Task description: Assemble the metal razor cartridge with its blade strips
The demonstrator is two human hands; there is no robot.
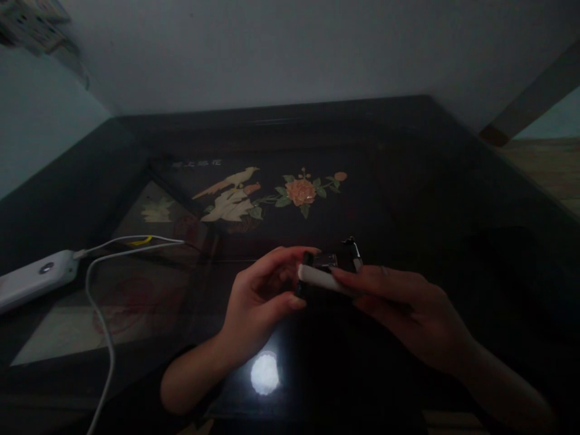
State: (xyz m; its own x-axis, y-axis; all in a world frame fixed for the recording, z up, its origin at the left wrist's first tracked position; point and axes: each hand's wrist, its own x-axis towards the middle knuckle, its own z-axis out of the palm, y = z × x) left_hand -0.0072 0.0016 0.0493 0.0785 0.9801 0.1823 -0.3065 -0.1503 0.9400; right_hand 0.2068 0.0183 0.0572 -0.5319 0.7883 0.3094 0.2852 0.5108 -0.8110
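Surface: dark glossy table (408, 181), bird-and-flower inlay (272, 193) far centre.
Room: dim, pale wall (272, 54) behind.
Left hand (260, 299): fingers pinching small dark device (328, 266).
Right hand (403, 305): fingers closed on it too.
Left: white power bank (36, 278), cable (102, 314).

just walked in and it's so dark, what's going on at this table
A person holds a small dark device with a white part over a glossy dark table inlaid with a bird and flower. The left hand pinches its left end with thumb and fingers; the right hand grips it from the right, fingers laid along the white part. What the device is cannot be told in this light. At the left edge lies a white power bank with white cables trailing off the table.
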